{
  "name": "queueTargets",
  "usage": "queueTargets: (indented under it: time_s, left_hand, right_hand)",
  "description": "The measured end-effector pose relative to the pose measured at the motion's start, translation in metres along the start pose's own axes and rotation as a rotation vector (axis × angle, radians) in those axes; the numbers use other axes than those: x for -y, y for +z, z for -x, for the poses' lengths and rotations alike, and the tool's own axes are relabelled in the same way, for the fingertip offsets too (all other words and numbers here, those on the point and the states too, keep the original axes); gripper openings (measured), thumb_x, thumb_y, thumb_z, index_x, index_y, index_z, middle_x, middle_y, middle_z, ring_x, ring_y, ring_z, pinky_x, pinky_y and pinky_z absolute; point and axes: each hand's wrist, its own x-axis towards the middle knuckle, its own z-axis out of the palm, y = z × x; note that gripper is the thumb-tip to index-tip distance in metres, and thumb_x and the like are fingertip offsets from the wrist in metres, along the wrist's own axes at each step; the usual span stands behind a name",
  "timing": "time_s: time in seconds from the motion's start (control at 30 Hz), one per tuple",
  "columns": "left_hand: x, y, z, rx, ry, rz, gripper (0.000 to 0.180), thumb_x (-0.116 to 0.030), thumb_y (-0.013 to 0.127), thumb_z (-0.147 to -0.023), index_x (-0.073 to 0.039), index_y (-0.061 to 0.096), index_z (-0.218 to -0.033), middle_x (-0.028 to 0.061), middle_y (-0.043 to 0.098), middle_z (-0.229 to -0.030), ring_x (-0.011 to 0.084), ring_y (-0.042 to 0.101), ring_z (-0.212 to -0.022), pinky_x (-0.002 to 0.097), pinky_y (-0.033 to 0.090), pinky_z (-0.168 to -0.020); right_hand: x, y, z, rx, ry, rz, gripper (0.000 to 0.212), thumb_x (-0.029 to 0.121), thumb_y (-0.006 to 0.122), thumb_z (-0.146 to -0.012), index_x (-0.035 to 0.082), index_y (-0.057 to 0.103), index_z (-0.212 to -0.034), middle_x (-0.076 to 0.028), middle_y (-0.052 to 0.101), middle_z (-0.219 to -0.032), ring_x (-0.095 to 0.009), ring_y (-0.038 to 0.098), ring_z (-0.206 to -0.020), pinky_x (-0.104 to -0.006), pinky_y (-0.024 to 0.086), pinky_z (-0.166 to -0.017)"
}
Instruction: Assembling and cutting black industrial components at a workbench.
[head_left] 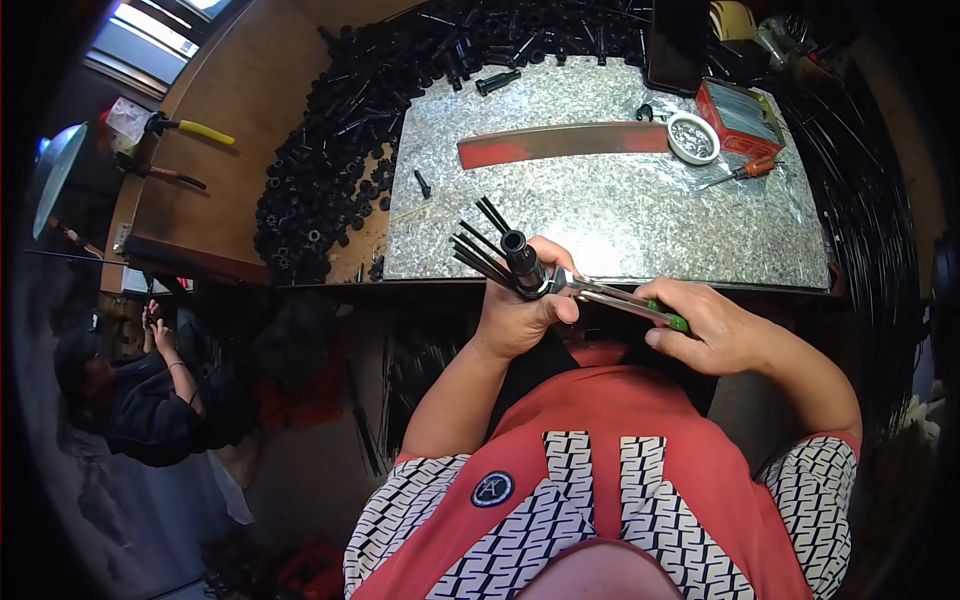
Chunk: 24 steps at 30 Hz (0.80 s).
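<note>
Above my lap, at the front edge of the table, my left hand point(520, 318) is wrapped round a black tubular hub point(522, 262). Several thin black rods point(480, 250) fan out from it to the upper left. My right hand point(700, 325) grips a pair of pliers point(625, 302) by its green-ended handles. The pliers' metal jaws reach to the hub's lower end, beside my left thumb. What exactly lies between the jaws is too small to make out.
On the speckled tabletop point(600, 215) lie a red-brown strip point(560, 143), a small white bowl point(692, 138), a screwdriver point(740, 172) and a red box point(738, 115). Black parts point(330, 160) heap at left and back. Black rods point(865, 230) hang at right. Another person point(150, 390) sits at left.
</note>
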Motion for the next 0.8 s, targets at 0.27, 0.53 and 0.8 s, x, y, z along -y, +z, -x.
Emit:
queueTargets:
  time_s: [0.27,0.53,0.8]
  left_hand:
    - [0.0,0.001,-0.001,-0.03,0.053,-0.061,0.062,-0.045,0.082,-0.064,-0.001,0.051,-0.094,0.0009,0.052,-0.069,0.0082,0.048,-0.057,0.0219,0.038,-0.05]
    - [-0.001,0.002,0.001,-0.048,0.017,-0.074,0.06,-0.042,0.082,-0.063,-0.001,0.052,-0.095,0.0,0.054,-0.073,0.0071,0.05,-0.062,0.0204,0.039,-0.054]
    - [0.006,0.001,0.0,-0.122,0.056,-0.144,0.055,-0.033,0.083,-0.066,0.0,0.054,-0.1,-0.0017,0.054,-0.075,0.0069,0.051,-0.066,0.021,0.042,-0.061]
  right_hand:
    - [0.003,-0.002,-0.008,0.036,0.011,-0.004,0.032,0.014,0.055,-0.085,0.0,0.048,-0.113,-0.022,0.058,-0.097,-0.039,0.057,-0.092,-0.0434,0.045,-0.08]
    - [0.006,0.0,-0.012,0.0,0.141,0.064,0.03,0.029,0.063,-0.087,0.002,0.051,-0.094,-0.021,0.061,-0.08,-0.04,0.06,-0.077,-0.0457,0.046,-0.067]
    - [-0.015,0.004,-0.014,-0.17,0.101,0.249,0.032,0.02,0.076,-0.075,0.003,0.052,-0.085,-0.017,0.059,-0.069,-0.038,0.06,-0.067,-0.0417,0.045,-0.055]
